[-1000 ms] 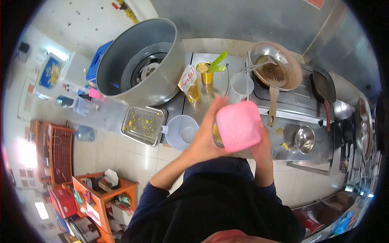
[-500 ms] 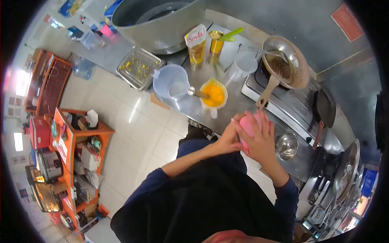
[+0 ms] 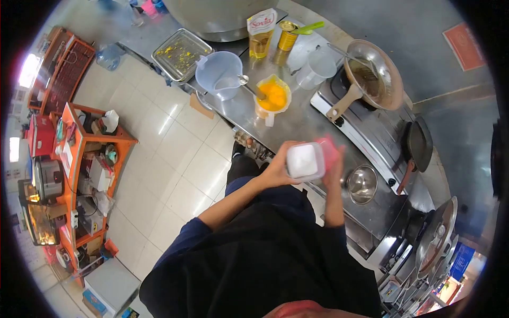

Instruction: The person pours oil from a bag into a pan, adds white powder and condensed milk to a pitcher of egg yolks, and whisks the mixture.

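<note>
My left hand [image 3: 277, 168] is wrapped round a small clear plastic container [image 3: 305, 161] with white, powdery contents, its open top facing me. Just to the right, my right hand [image 3: 335, 168] grips the pink lid [image 3: 327, 150], which is off the container's mouth; both are smeared by motion. Beyond them on the steel counter, a measuring jug [image 3: 260, 112] holds cracked eggs with orange yolks [image 3: 275, 95], and a brown-handled utensil leans in it. Left of it stands a pale blue plastic jug [image 3: 218, 74]. A steel bowl [image 3: 362, 185] sits right of my hands.
A frying pan [image 3: 391, 63] with a utensil in it rests on the gas stove [image 3: 360, 132]; its handle points towards me. Behind the jugs stand an oil pouch [image 3: 261, 34], a can [image 3: 287, 38] and a clear measuring cup [image 3: 316, 69]. A metal tray [image 3: 181, 53] lies left.
The pink lid has come off the container and moved right in my right hand, exposing the white contents. The head view has shifted slightly.
</note>
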Available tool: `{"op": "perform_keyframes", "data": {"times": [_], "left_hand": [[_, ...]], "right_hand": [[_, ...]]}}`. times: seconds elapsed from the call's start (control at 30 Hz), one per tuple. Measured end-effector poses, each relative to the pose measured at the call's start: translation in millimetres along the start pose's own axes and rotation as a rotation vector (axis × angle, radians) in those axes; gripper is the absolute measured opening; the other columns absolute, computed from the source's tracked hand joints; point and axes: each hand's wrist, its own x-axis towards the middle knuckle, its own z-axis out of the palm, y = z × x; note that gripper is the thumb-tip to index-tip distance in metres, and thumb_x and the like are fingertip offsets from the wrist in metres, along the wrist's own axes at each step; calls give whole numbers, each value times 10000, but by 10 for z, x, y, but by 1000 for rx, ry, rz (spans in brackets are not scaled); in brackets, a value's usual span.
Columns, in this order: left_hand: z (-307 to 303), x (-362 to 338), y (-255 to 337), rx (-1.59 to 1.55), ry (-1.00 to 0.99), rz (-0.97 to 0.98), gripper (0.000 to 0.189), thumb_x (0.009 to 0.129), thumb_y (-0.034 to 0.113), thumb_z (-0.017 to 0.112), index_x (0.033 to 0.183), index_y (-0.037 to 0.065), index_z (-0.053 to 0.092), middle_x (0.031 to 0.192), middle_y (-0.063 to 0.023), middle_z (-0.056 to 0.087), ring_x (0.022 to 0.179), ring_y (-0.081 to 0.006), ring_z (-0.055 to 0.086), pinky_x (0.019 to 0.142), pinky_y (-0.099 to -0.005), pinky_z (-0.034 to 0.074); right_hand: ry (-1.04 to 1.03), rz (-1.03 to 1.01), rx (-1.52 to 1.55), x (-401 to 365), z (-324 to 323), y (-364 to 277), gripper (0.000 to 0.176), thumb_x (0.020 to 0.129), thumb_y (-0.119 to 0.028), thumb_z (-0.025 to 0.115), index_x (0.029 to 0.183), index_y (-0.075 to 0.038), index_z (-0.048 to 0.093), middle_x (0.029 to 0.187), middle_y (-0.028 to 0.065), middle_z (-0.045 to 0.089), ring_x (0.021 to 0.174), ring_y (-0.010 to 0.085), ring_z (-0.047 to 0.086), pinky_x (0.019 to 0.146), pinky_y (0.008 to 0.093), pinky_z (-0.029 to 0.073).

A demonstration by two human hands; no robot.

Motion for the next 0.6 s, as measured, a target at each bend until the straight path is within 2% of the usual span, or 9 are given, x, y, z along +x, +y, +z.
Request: {"op": "perform_keyframes", "data": {"times": [0.1,0.2,0.27,0.33,0.37,0.43,0.47,0.53,0.6], "left_hand": [[-73,-116,66,-6,85,-31,863,516,100,807,1245,13,355,1207,-136,421,1145,-265,433,981,-341,334],[-125,-191,76,94,158,-20,863,506,101,809,1241,14,365,1214,-136,426,1145,-258,435,984,-343,331],[-158,-267,25,2,274,-52,883,492,109,820,1242,11,364,1216,-143,428,1150,-252,433,981,-348,334],[-189,-334,19,17,316,-27,900,501,113,825,1249,12,335,1220,-142,425,1143,-244,445,966,-349,361],[-226,-322,153,1,372,-34,912,505,120,828,1252,11,316,1215,-141,425,1136,-241,453,957,-349,376],[-358,-332,231,93,475,-43,926,514,192,835,1232,0,283,1189,-164,431,1099,-252,488,928,-379,413],[-437,-343,274,97,468,-33,926,514,192,835,1232,0,283,1189,-164,431,1099,-252,488,928,-379,413],[-622,-344,399,157,539,-16,916,505,132,832,1237,13,295,1182,-136,426,1107,-234,476,934,-348,408],[-852,-328,464,352,526,-20,906,508,144,829,1232,15,301,1181,-131,416,1104,-237,466,933,-357,403]], "right_hand": [[-7,199,119,398,-619,793,690,886,-566,368,1347,-54,329,1268,133,475,1142,253,485,985,410,375],[170,143,-18,636,-840,1134,614,898,-497,422,1323,-59,359,1230,134,506,1134,257,494,990,422,373],[188,87,97,731,-867,1225,474,909,-380,474,1225,-27,451,1140,136,558,1095,255,517,961,419,394],[456,-55,-592,650,-740,1099,320,892,-266,516,1080,-10,553,985,142,609,881,195,611,770,335,502],[460,-67,-584,573,-646,1008,320,892,-266,516,1080,-10,553,985,142,609,881,195,611,770,335,502],[338,-592,-1592,376,-273,741,218,841,-146,562,1003,-1,582,928,141,606,843,265,605,774,335,471],[347,-600,-1585,280,89,499,218,841,-146,562,1003,-1,582,928,141,606,843,265,605,774,335,471],[66,-495,-981,120,900,0,154,815,-89,580,941,-3,602,897,146,601,770,272,610,716,320,475],[56,-649,-910,406,1325,-239,113,812,-61,578,899,4,605,871,131,595,774,267,606,702,326,468]]}}
